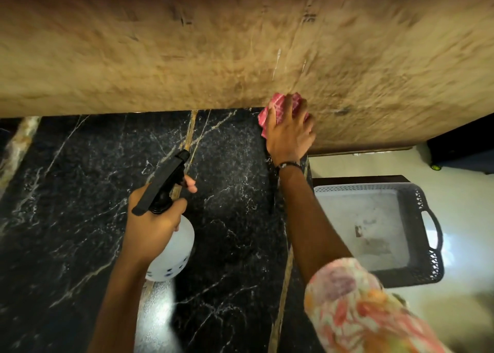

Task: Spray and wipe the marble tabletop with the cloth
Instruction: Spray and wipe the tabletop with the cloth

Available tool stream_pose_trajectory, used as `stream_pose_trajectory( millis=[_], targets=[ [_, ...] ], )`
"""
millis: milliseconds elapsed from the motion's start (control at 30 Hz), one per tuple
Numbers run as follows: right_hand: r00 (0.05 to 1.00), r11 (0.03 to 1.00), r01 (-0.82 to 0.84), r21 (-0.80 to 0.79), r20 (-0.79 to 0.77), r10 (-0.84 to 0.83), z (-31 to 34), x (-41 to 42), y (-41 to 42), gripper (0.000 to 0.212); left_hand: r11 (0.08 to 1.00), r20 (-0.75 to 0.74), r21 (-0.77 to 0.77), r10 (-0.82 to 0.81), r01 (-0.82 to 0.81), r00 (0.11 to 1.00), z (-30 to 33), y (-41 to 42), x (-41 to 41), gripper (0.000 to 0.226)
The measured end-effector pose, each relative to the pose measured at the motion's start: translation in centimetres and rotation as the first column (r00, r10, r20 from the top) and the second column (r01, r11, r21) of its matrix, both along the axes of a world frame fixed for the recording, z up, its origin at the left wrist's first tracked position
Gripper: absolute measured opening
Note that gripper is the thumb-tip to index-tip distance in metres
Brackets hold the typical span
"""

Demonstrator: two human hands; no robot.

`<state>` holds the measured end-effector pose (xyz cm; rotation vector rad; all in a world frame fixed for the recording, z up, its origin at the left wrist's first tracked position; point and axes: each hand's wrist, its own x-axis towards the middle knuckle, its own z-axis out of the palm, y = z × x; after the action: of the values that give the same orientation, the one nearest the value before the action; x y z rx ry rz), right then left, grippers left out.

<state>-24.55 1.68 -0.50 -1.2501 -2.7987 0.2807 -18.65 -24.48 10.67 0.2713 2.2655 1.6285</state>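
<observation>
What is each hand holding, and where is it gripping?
The left hand grips the spray bottle around its neck, a finger at the trigger. The right hand presses flat on the pink cloth.

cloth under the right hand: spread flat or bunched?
Bunched. The pink cloth shows only as a crumpled wad around the fingers of the right hand, pressed on the brown tabletop.

Right hand (290, 128) pressing pink cloth (280, 106) on brown marble tabletop (187, 58), left hand (153, 224) gripping spray bottle (173, 251)
</observation>
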Motion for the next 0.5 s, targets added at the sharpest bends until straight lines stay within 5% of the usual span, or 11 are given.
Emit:
stream_pose_trajectory(
  millis=[233,500],
  targets=[
    [0.998,0.996,-0.020,-0.091,0.060,0.026,0.6,-4.7,2.2,0.060,0.999,0.015,-0.043,-0.003,0.004,1.000,-0.2,0.6,0.4,0.026],
    [1.000,1.000,0.001,0.025,-0.020,0.000,0.3,6.5,-2.2,0.061,0.998,0.012,-0.055,0.009,-0.008,1.000,-0.1,0.7,0.5,0.024]
  ],
)
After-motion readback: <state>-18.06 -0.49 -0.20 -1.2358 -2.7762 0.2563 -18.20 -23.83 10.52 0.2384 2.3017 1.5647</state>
